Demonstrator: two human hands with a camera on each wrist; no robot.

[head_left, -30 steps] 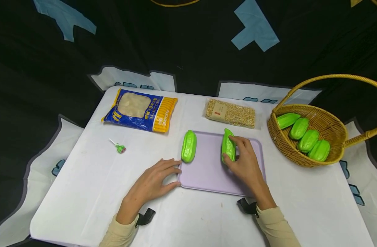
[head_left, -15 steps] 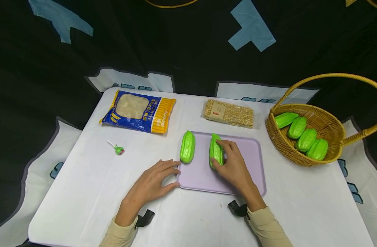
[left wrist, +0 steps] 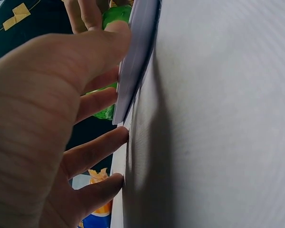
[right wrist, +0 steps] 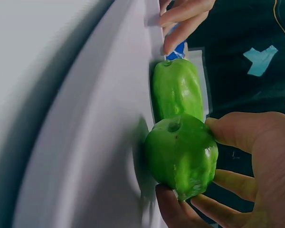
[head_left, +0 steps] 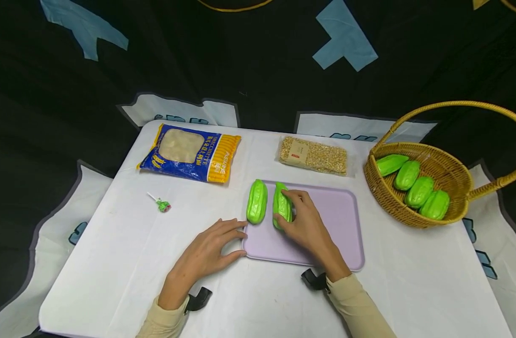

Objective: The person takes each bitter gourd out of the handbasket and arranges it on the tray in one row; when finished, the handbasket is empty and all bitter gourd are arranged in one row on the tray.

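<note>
The right hand (head_left: pixel 306 224) has its thumb and fingers curled around the green vegetable (head_left: pixel 281 206), leaving only a partial gap between them. That vegetable is over the left half of the tray (head_left: pixel 334 220), a small gap to the right of the second vegetable (head_left: pixel 256 202), which lies along the left edge. I cannot tell whether its underside touches the tray.

The left hand (head_left: pixel 209 249) is loosely spread, holding nothing, with fingertips at the tray's left edge; light pressure there should keep the tray from sliding.

To set this piece down well, keep it parallel to its neighbour, lower it level, and slip the fingers out gently, since its rounded body could roll. 4 more vegetables (head_left: pixel 420 191) sit in the basket (head_left: pixel 378 199).
</note>
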